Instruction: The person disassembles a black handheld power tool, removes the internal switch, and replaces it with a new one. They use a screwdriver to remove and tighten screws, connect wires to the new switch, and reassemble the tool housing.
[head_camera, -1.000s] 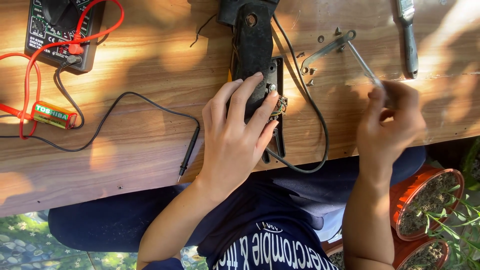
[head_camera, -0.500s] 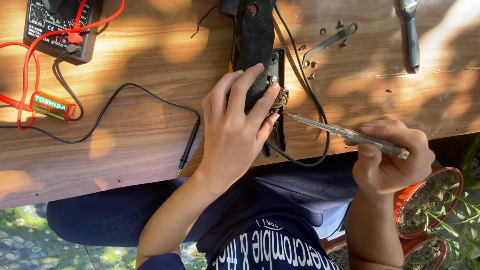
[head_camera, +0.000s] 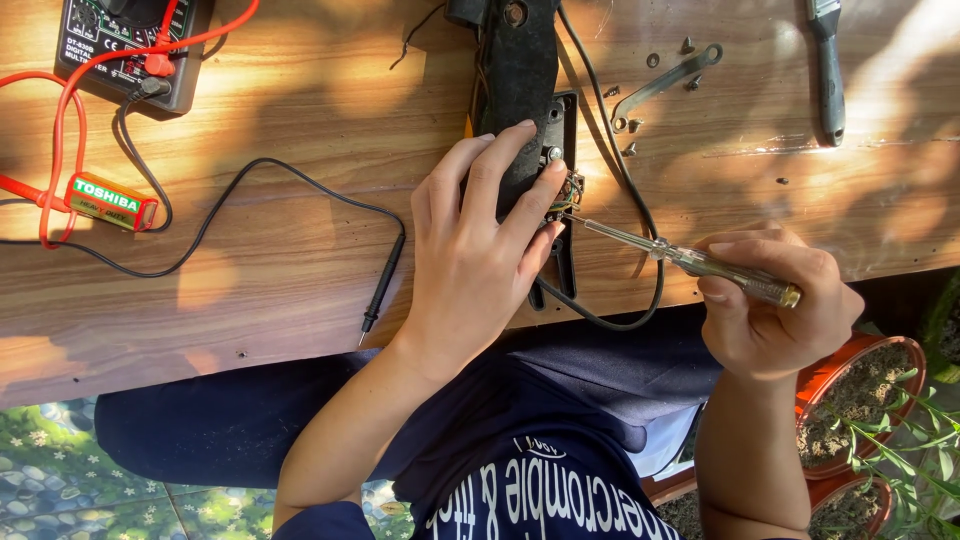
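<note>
Wood-grain counter, black device pinned flat while a screwdriver works its open end.

Head view: the left hand lies spread, grip apart, pressing down the black device at 12 o'clock of the palm, seemingly to steady it. At 3 o'clock the right hand has its grip clamped on a clear-handled screwdriver, tip at the exposed wiring by the left fingertips. Loose screws and a metal bracket lie aside at 1 o'clock; a multimeter, battery and black probe lie toward 9 to 10 o'clock.

Green-and-yellow label on block battery (far side of table) — multimeter screen unseen.
</note>
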